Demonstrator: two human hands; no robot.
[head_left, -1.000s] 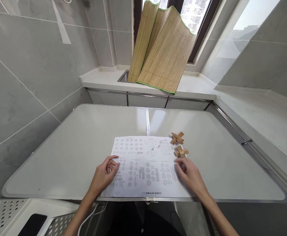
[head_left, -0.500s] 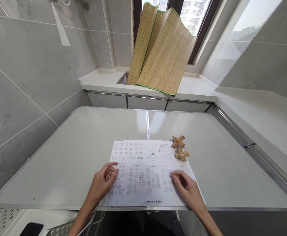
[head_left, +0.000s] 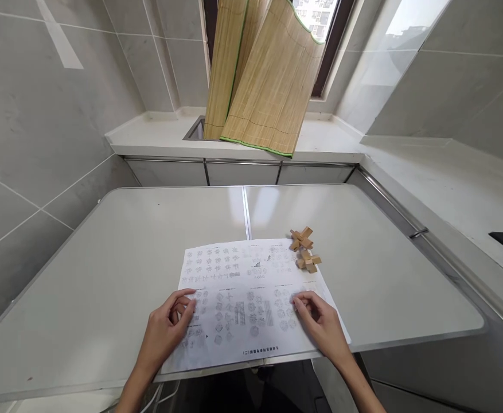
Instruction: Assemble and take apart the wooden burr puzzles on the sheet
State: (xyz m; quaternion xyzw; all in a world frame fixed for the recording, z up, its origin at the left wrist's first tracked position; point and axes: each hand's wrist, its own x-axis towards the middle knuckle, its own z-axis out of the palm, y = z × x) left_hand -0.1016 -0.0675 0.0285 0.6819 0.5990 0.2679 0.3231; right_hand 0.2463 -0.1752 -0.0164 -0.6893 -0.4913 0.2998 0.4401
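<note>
A large white sheet printed with small diagrams lies near the table's front edge; its print faces away from me. My left hand rests on the sheet's left side, thumb and index finger apart and the other fingers loosely curled, holding nothing. On the right part of the sheet lies my right hand, its thumb and index finger drawn together at the tips. Whether anything small is between them cannot be made out. Two interlocked wooden burr puzzles, one farther back and one nearer, sit at the sheet's far right corner.
The pale folding table has a seam down its middle. Beyond it, a bamboo mat leans over a sink on a white counter. Another counter runs along the right. White cables hang below the front edge.
My view has shifted to the right and tipped down a little. Both hands keep nearly the same pose on the sheet, and the wooden puzzles stay where they were.
</note>
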